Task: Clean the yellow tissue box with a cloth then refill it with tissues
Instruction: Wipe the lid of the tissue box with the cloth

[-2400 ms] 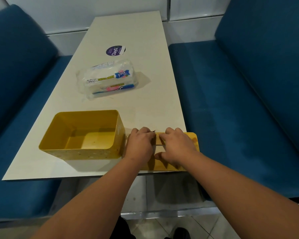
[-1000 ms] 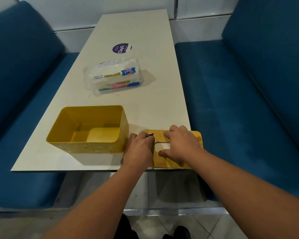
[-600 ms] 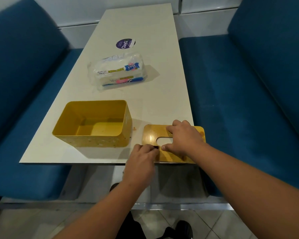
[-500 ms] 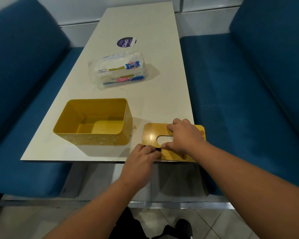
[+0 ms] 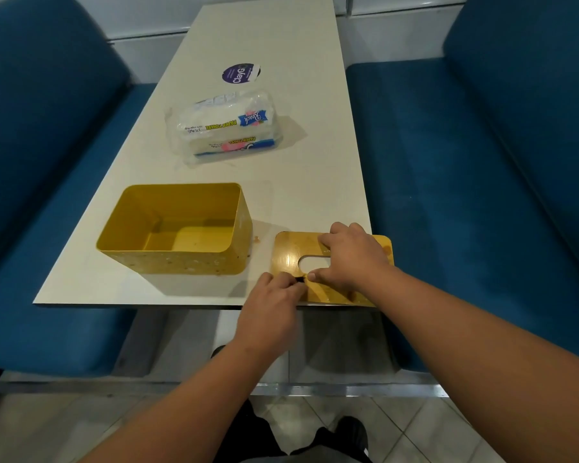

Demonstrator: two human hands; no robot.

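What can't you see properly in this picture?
All in the head view:
- The small dark thing pinched by the left hand: its curled fingers cover nearly all of it, so what it is stays unclear.
- Part of the yellow lid: the right hand covers much of it and its slot.
- The small print on the paper towel pack: too small.
- The yellow box: its far outer sides are hidden.

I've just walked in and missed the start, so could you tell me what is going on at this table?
A person is working on the flat yellow lid of a tissue box at the table's near edge. The right hand presses on the lid, while the left hand pinches something small and dark against it. The open yellow box sits empty beside it, its outside speckled. The pack of paper towels lies unused farther back.
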